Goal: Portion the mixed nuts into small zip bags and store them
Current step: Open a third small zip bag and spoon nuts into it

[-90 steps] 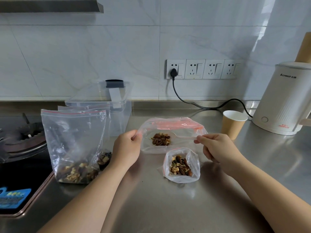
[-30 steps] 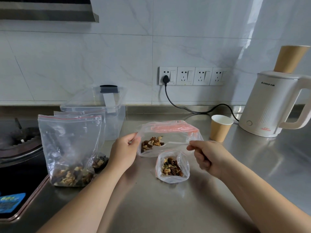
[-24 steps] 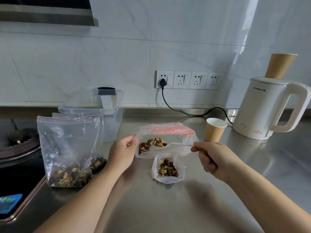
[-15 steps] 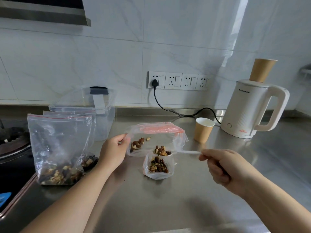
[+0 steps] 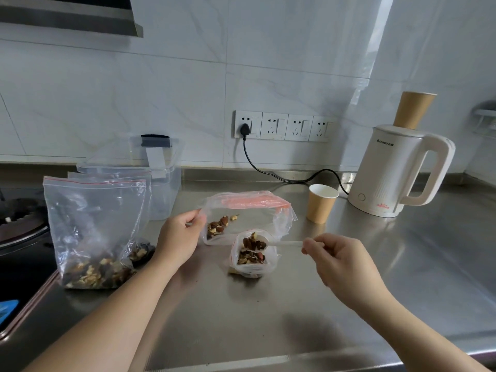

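Nuts spooned into the small bag point(image 5: 253, 260), frame centre
Spoon point(image 5: 279, 244) pinched by right hand point(image 5: 339, 260); limp bag point(image 5: 247, 216) mouth gripped by left hand point(image 5: 178, 237); best held at rim

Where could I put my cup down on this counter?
Bare steel counter lies open near the front edge, between the two forearms, and right of the right hand, before the white kettle. Around the small open nut bag it is crowded.

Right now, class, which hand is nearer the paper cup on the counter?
Right. The right hand is just below the cup, holding a spoon; the left hand is farther left, pinching a bag.
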